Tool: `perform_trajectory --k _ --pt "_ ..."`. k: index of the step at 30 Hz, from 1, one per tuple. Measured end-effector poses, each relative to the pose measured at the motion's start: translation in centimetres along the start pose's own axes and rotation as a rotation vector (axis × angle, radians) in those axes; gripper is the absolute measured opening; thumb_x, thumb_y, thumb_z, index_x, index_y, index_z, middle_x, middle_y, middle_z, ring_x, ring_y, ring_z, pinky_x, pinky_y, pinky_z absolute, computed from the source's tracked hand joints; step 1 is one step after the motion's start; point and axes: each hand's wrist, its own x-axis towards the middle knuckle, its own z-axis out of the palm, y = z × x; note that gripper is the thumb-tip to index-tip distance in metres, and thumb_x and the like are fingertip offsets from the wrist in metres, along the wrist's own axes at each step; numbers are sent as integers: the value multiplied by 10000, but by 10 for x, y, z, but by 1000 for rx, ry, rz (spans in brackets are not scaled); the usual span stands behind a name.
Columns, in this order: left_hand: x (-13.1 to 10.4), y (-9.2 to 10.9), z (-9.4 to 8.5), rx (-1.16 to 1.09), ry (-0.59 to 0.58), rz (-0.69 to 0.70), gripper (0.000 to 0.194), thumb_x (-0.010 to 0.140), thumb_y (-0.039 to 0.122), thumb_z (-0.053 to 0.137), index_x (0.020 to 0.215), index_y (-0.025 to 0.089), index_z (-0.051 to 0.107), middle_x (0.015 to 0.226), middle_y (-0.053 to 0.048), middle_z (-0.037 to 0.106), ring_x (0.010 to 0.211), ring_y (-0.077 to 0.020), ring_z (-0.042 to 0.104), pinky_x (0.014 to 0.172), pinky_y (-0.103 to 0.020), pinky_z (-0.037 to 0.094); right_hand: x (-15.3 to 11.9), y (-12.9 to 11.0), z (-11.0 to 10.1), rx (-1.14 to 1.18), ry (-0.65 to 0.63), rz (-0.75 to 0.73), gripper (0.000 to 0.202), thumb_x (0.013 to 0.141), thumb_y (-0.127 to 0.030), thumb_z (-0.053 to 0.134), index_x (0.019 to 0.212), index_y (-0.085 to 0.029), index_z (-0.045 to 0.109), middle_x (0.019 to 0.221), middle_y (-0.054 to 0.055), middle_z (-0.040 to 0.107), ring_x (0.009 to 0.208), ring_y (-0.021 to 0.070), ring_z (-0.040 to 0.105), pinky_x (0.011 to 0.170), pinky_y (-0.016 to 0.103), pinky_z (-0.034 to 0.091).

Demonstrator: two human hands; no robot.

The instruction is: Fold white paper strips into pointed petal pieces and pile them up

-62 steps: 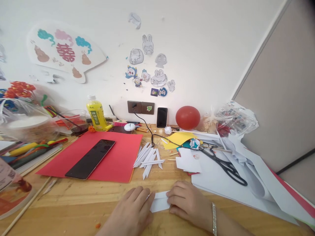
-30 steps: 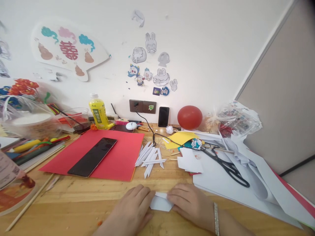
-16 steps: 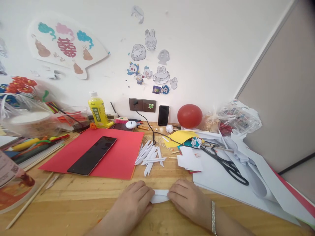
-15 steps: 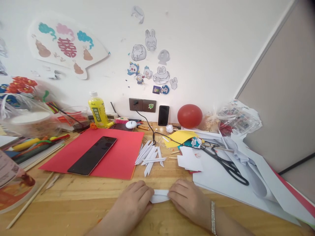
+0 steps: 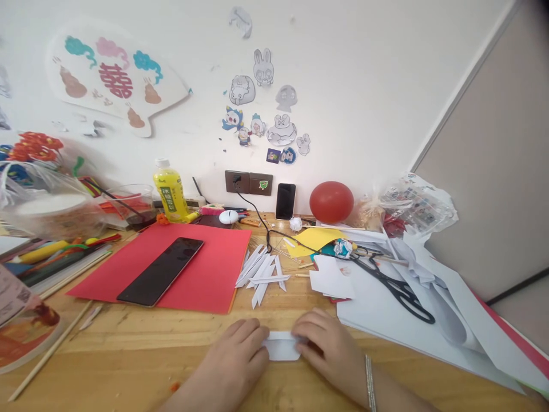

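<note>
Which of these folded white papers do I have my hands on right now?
The wider paper, held between your left hand and right hand; the narrow folded strips lie loose farther back, beside the red sheet, untouched.

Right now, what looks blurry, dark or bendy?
In the head view, the printed container looks slanted at the left edge, its small print too soft to read; the top-right corner is dark; the folded white paper shows its fold clearly.

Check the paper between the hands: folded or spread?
Partly folded: the paper shows a crease across it, with a paler strip along its far edge. The left hand and right hand partly cover it.
</note>
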Motion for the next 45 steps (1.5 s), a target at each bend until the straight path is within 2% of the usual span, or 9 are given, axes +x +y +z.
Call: perform_trajectory --k 3,7,12,18,23,28,33,37,45 --pt "1 6 -1 -38 -17 -10 259 942 56 388 798 194 554 848 -35 594 773 -183 530 712 -290 474 1 7 3 23 4 124 44 871 -198 583 869 -181 624 838 49 652 796 187 583 707 307 480" --pt "2 8 -1 -104 -10 -57 298 957 75 334 835 205 573 845 -24 597 750 -168 544 691 -266 480 1 11 2 46 9 127 172 913 -198 531 774 -183 631 752 28 645 738 167 582 680 286 464" --pt "3 4 -2 -114 -33 -82 299 970 132 326 801 196 564 817 -18 594 708 -155 556 633 -236 472 1 9 -6 -4 -109 28 203 845 -380 660 835 -178 643 801 40 633 742 168 561 646 272 445" --pt "4 4 -2 -123 -43 -100 264 954 105 327 855 190 556 837 -29 618 726 -171 580 661 -270 493 1 9 -8 -93 -105 -88 86 901 -214 569 860 -176 634 814 41 623 749 163 539 637 262 425" --pt "5 7 -5 -211 -29 -194 251 966 133 309 962 205 550 875 -22 621 752 -163 588 699 -265 508 0 9 -13 -226 -176 -193 97 910 -255 554 884 -190 621 854 49 618 759 173 523 647 280 425" --pt "3 4 0 -146 40 21 231 977 150 388 870 205 586 805 -22 624 733 -170 580 717 -282 502 -2 8 -18 -223 -194 -265 334 888 -454 564 1044 -159 585 932 93 624 794 205 523 684 329 446" --pt "2 5 1 -84 42 21 241 978 143 416 794 193 564 770 -22 603 732 -175 568 687 -270 491 -2 5 -14 -283 -113 -299 274 977 -305 406 838 -159 591 752 62 607 686 181 499 613 302 421" --pt "3 7 1 -75 23 9 232 965 108 424 796 192 559 743 -13 585 728 -179 560 666 -266 486 -1 4 -11 -300 -71 -317 295 980 -230 391 751 -170 566 704 45 592 648 167 480 589 284 399" --pt "7 8 -1 -160 -48 -130 295 967 128 345 768 177 558 756 -34 585 688 -182 541 613 -281 505 -1 2 -6 -95 -24 -69 164 894 -143 454 763 -176 545 791 45 591 733 174 502 630 288 394"
